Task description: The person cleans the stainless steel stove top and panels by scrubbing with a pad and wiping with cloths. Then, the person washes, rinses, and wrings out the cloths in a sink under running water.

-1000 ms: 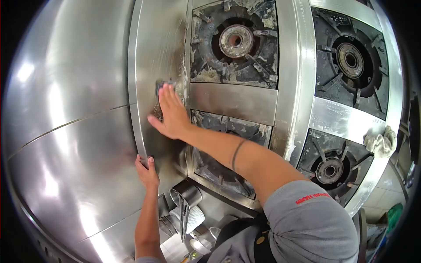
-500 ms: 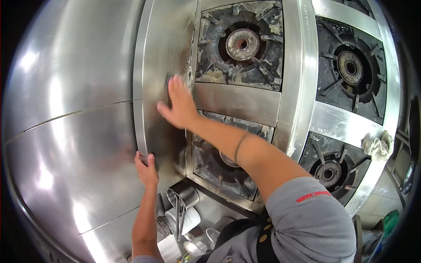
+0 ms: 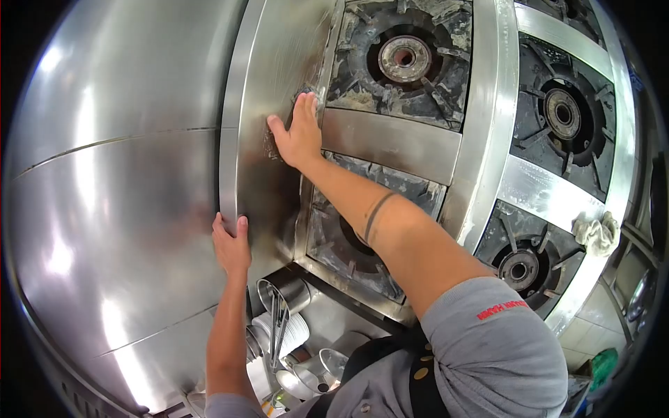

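My right hand [image 3: 300, 132] lies with fingers extended over a dark scouring pad [image 3: 304, 91], pressing it on the stainless steel ledge [image 3: 268, 184] beside the burners. Most of the pad is hidden under the fingertips. Wet, whitish smears streak the steel around it. Farther down, my left hand [image 3: 232, 244] grips the ledge's raised front edge, thumb on one side and fingers on the other. Right of the ledge sits a grimy gas burner [image 3: 405, 58] with crusted grates; a second burner [image 3: 341, 230] is partly covered by my right forearm.
More burners [image 3: 562, 115] line the right side. A crumpled pale cloth [image 3: 597, 233] rests on the stove's right rim. Below, a steel pot [image 3: 289, 289] holds tongs [image 3: 279, 320], near stacked white dishes [image 3: 296, 331]. A large steel surface [image 3: 139, 230] fills the left.
My right hand has slid toward the burner side of the ledge with the pad beneath its fingers. My left hand still grips the edge. The whole view has shifted slightly.
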`<state>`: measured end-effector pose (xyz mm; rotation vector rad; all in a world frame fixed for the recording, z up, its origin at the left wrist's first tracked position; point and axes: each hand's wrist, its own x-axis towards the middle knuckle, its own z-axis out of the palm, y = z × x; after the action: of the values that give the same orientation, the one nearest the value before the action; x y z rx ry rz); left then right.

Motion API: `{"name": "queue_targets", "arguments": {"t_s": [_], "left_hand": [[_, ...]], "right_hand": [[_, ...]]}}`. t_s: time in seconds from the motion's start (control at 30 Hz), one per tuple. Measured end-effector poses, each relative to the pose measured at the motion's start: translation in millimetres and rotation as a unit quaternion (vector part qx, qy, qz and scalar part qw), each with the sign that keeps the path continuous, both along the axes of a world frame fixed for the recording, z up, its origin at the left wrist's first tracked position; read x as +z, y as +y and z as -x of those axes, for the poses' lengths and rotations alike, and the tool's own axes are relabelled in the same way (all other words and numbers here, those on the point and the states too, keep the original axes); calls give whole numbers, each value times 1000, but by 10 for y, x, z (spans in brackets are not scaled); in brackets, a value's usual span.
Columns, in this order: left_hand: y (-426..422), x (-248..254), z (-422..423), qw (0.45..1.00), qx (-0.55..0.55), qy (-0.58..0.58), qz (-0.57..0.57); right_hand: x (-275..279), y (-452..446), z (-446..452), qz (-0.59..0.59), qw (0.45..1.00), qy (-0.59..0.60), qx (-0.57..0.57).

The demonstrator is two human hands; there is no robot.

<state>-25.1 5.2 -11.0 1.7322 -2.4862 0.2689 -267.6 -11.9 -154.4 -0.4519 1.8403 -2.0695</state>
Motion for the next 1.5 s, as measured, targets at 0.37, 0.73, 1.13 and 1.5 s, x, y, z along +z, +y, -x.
{"name": "queue_targets", "arguments": {"t_s": [0.37,0.73,1.13,1.5], "left_hand": [[30,28,53,1000,4,2,-2],[31,49,24,1000,-7,14,7],[122,172,44,1000,19,18,6],[224,295,-63,998,30,55,-16]], "right_hand": [[-29,-126,175,-8,999,45,-9],[151,105,-423,-24,996,80,33],[127,369,198,-232,950,195,69],[-327,544,17,-28,993,-64,95]]}}
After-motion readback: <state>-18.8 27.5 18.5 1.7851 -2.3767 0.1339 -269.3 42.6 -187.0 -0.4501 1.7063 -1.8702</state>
